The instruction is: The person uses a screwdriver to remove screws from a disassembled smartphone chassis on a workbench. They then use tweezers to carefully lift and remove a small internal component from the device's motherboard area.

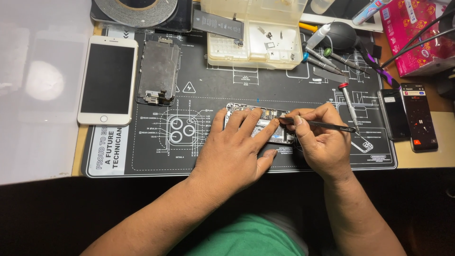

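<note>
An opened phone body with bare circuitry lies in the middle of a black printed work mat. My left hand lies flat over it, fingers spread, pressing it down. My right hand grips thin black tweezers like a pen. Their tips reach left into the phone's inside near my left fingertips. Most of the phone is hidden under my left hand.
A white phone screen and a dark metal backing plate lie at the left. A clear parts box, a tape roll and a battery sit behind. Screwdrivers, a blower, two dark phones and a pink box are at the right.
</note>
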